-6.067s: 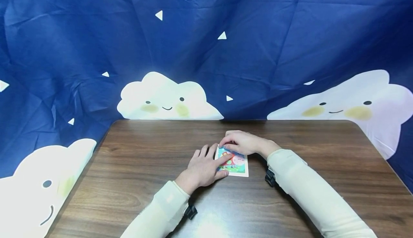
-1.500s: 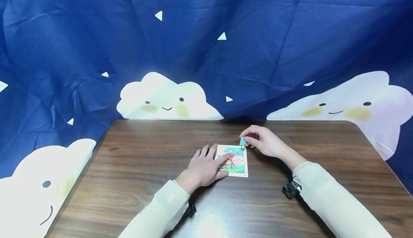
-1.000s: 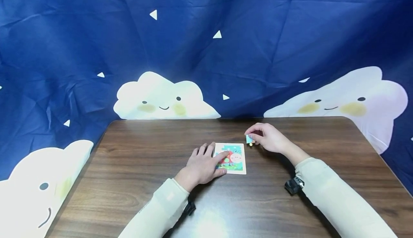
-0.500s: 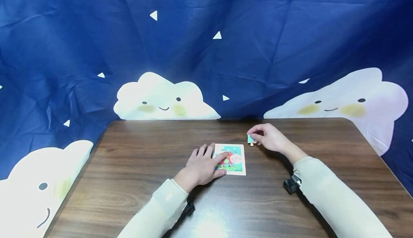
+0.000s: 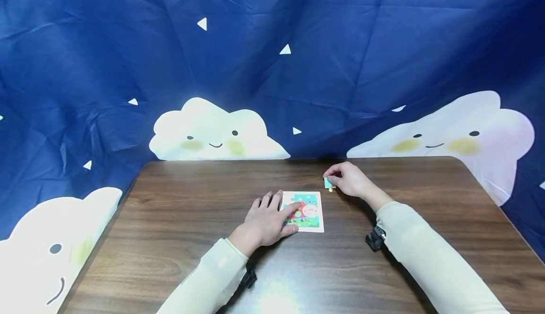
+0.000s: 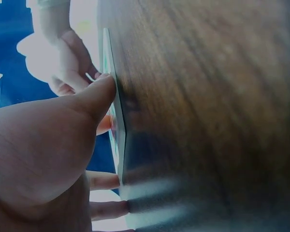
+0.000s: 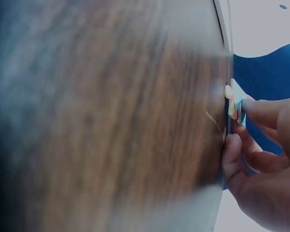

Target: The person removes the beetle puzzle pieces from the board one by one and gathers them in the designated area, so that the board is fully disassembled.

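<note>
A small square jigsaw puzzle with a white border [image 5: 321, 219] lies on the table, picturing a red ladybug on blue and green. Its upper left shows a pale, stepped patch without the picture. Across its left side my left hand [image 5: 265, 222] rests flat, fingers spread, index finger on the ladybug and thumb by the lower edge. Beyond the puzzle's upper right corner my right hand [image 5: 350, 180] pinches a light blue jigsaw piece [image 5: 327, 183] between thumb and fingers, close over the tabletop. In the right wrist view, a red and green part overlaps the pale blue piece [image 7: 238, 91].
The brown wood-grain table [image 5: 191, 196] extends around both hands, its far edge against a blue curtain [image 5: 323, 68] printed with smiling clouds. Dark wrist cameras hang under both cream sleeves [image 5: 430, 252].
Six seconds ago my right hand was at the puzzle's upper left; it has since moved right with the piece, past the corner. In the last second it has barely shifted; the left hand stays put.
</note>
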Demonstrator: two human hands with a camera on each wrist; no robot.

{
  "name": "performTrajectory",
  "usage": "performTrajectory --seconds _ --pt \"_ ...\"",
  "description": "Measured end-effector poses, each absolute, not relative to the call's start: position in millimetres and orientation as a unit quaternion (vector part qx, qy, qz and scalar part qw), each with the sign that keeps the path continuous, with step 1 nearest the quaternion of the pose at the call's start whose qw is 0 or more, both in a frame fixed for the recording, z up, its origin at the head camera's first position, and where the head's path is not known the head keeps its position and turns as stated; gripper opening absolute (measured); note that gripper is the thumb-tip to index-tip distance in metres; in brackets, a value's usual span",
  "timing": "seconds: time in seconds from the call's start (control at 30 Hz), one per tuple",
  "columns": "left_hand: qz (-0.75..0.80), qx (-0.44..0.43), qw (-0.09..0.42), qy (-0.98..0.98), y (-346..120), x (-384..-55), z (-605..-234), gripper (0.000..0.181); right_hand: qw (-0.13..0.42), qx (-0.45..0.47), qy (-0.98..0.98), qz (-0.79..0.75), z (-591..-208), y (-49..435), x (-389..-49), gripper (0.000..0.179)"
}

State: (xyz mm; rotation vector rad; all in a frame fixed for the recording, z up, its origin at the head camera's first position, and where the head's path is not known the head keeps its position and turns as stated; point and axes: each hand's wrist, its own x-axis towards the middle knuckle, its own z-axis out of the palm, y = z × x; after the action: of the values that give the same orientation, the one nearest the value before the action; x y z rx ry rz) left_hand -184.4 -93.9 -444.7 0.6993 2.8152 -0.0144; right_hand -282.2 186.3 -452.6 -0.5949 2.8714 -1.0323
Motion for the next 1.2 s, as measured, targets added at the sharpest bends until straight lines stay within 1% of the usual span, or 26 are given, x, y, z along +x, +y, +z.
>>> performTrajectory --seconds 0.13,0.23,0.4,0.53,0.63,1.0,1.2 --pt "-0.006 0.241 0.119 0.963 -94 -184 -446 0.065 -0.002 -0.193 0.925 -0.328 -456 185 -284 0.013" --pt "-0.006 0.239 0.121 0.963 -94 -184 -446 0.065 -0.002 -0.188 0.927 -0.326 -456 184 -284 0.014" --pt "-0.008 0.241 0.119 0.963 -93 -184 -447 0.065 0.020 -0.177 0.930 -0.321 -452 188 -282 0.019" --pt "-0.010 0.244 0.114 0.963 -93 -185 -447 0.065 0.042 -0.168 0.934 -0.313 -450 192 -278 0.028" --pt "-0.010 0.245 0.115 0.962 -94 -185 -447 0.065 0.044 -0.176 0.934 -0.307 -451 193 -276 0.033" --pt "-0.015 0.246 0.115 0.962 -94 -184 -445 0.064 0.019 -0.196 0.938 -0.284 -448 190 -274 0.028" --pt "-0.018 0.245 0.111 0.963 -95 -184 -447 0.063 0.026 -0.185 0.936 -0.299 -449 191 -274 0.027"
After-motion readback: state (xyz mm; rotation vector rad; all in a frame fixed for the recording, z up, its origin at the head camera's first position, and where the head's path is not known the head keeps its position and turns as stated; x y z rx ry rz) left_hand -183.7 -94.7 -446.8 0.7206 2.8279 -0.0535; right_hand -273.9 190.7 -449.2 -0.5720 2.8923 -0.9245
